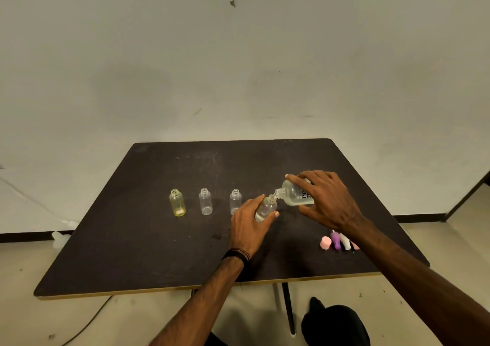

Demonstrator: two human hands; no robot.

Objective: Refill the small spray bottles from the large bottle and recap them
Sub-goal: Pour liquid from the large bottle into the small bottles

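My right hand (327, 200) grips the large clear bottle (294, 193), tipped on its side with its mouth pointing left. Its mouth meets the neck of a small clear bottle (266, 208), which my left hand (249, 225) holds tilted toward it. Some clear liquid sits in the small bottle. Three more small open bottles stand in a row to the left: a yellowish one (177, 202), a clear one (205, 201) and another clear one (235, 201) partly behind my left hand.
Spray caps lie near the table's right front: a pink cap (325, 243), a purple one (336, 239) and a white one (344, 241), partly hidden by my right forearm. The dark table (132, 239) stands against a pale wall. A cable runs on the floor.
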